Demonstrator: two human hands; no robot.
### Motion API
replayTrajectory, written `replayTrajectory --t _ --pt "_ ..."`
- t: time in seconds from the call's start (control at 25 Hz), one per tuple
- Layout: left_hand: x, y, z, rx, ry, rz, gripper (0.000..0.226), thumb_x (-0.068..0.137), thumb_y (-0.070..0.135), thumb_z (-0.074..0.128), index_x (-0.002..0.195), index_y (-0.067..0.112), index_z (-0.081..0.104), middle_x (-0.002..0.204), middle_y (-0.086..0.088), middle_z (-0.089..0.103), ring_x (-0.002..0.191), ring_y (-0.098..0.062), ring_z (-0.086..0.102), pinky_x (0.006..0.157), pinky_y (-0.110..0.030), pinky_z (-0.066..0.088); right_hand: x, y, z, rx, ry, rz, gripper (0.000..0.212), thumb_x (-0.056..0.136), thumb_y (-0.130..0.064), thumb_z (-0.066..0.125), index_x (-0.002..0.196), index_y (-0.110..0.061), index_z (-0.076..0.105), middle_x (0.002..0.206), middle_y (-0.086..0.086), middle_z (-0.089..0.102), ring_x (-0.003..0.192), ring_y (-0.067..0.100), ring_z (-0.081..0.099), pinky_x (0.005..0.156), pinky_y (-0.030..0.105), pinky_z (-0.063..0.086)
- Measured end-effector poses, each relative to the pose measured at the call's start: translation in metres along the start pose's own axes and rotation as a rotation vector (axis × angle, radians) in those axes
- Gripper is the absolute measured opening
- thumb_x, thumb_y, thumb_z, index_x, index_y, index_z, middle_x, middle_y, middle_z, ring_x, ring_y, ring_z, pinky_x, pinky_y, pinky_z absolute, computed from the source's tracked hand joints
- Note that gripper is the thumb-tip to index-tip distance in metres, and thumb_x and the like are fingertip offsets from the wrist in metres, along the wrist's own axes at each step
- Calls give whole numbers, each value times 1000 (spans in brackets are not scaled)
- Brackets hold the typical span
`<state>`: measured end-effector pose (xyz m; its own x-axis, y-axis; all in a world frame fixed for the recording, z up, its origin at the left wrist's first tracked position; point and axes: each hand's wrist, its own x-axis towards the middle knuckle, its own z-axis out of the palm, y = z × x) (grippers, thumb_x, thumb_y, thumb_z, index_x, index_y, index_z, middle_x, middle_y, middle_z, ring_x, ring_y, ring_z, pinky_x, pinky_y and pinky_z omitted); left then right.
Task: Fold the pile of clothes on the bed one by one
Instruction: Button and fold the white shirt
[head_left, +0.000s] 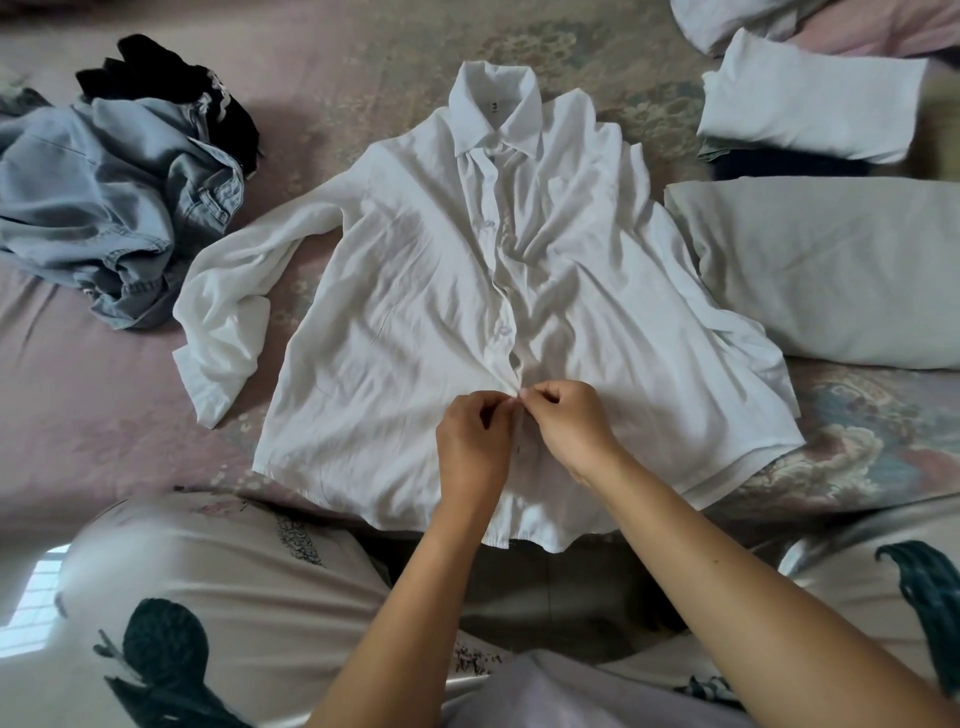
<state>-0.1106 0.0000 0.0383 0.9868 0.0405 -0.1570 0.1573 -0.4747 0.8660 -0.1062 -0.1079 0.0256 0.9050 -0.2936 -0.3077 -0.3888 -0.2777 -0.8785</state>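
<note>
Both hands meet low on the front of a white shirt (415, 291), at about 6 o'clock from its centre. The left hand (474, 441) has its fingers curled in, pinching the left edge of the button placket; the right hand (566, 423) is curled the same way, pinching the facing edge, so the fingertips of the two hands almost touch over the fabric. The person's knees in pale patterned trousers (208, 582) frame the near edge of the view.

The shirt lies face up on a bed (104, 415) covered in a faded pink floral spread, collar toward 12 o'clock, hem toward 6, its sleeves bent at 9 and 3 o'clock. At 10 o'clock lies a crumpled denim garment (109, 208), with a black garment (171, 78) behind it. At 3 o'clock rests a pale folded piece (831, 270), and toward 1 o'clock a folded white piece (810, 114), with more white cloth (737, 21) beyond.
</note>
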Motion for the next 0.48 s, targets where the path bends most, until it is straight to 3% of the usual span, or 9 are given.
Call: replayTrajectory --t 0.08,0.16,0.28,0.36,0.48 --pt "1 4 -3 -1 -37 -13 19 92 17 57 76 13 66 69 5 63 63 0 55 57 -5 38 -1 -2 -1 -55 -10 -47 38 95 -20 53 80 15 58 68 26 53 62 18 46 59 27 36" --pt "5 6 -7 -39 -83 -90 26 92 14 56 68 7 63 56 4 58 49 -1 49 50 -10 37 -2 -5 -2 -171 -2 -132 28 96 -16 51 76 1 59 72 8 58 69 13 53 64 22 39" --pt "19 5 -13 -148 -180 -264 31 92 16 58 67 -2 63 56 -6 52 51 -13 44 53 -24 38 -1 -1 -3 -390 46 -328 14 96 -10 49 87 -5 59 99 6 56 95 20 50 79 23 37" --pt "25 8 -18 -215 -243 -336 30 91 16 62 63 3 63 54 -5 51 50 -14 43 51 -23 38 0 5 -6 -470 27 -424 11 95 -6 50 91 0 58 103 11 55 98 25 48 78 22 32" --pt "26 11 -23 -245 -249 -313 22 88 16 66 68 8 68 52 0 56 47 -9 48 49 -19 40 1 6 -10 -382 16 -415 13 95 -11 53 91 -1 60 99 4 54 95 17 49 77 16 31"
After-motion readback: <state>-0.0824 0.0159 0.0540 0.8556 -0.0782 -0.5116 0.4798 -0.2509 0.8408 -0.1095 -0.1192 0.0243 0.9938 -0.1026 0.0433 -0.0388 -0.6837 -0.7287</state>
